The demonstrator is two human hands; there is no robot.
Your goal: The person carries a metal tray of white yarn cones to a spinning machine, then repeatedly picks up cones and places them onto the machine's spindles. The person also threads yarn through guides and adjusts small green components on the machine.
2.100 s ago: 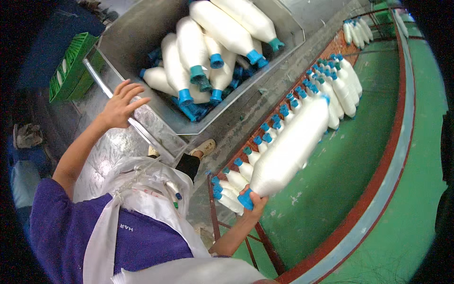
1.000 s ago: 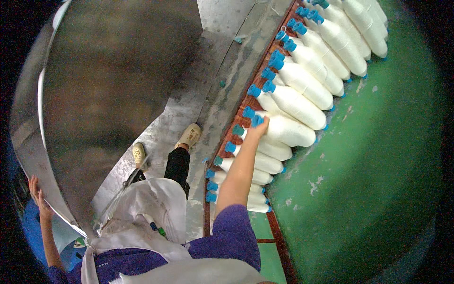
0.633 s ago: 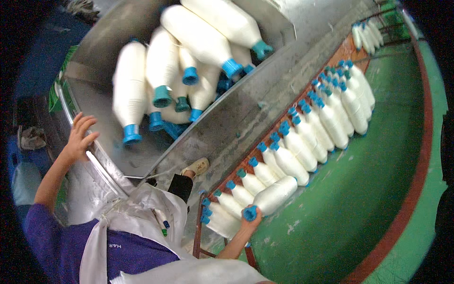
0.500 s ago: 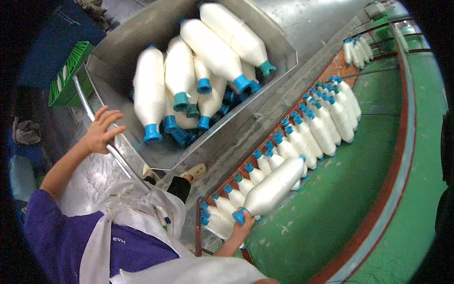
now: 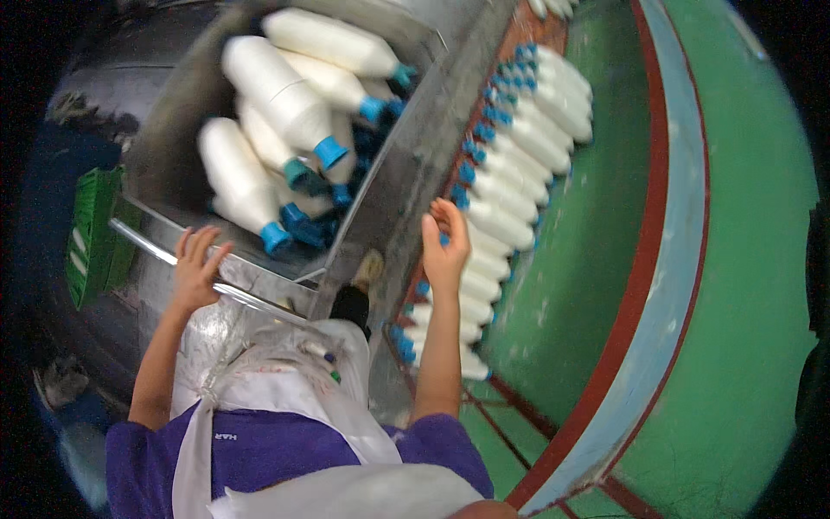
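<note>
My left hand (image 5: 199,270) is at the silver handle bar (image 5: 251,300) of a metal cart, fingers spread above the bar. My right hand (image 5: 447,246) is raised over the near part of a row of bobbins, its fingers loosely bent and thumb apart, holding nothing. White roving bobbins (image 5: 510,177) with blue and green ends lie side by side on a brown-edged ledge. Inside the metal cart (image 5: 164,143) more fat white bobbins (image 5: 285,99) lie piled, blue ends toward me. Behind my right hand, part of the row is hidden.
A curved rail (image 5: 670,216) in brown and light blue runs along the right, with green floor (image 5: 743,285) beyond. At the left stands a green crate (image 5: 95,233) holding white pieces. My shoe (image 5: 369,268) shows between cart and ledge.
My right hand has let go of a bobbin, now among the row, and risen toward the cart side. The view has swung right. My left hand stays at the bar.
</note>
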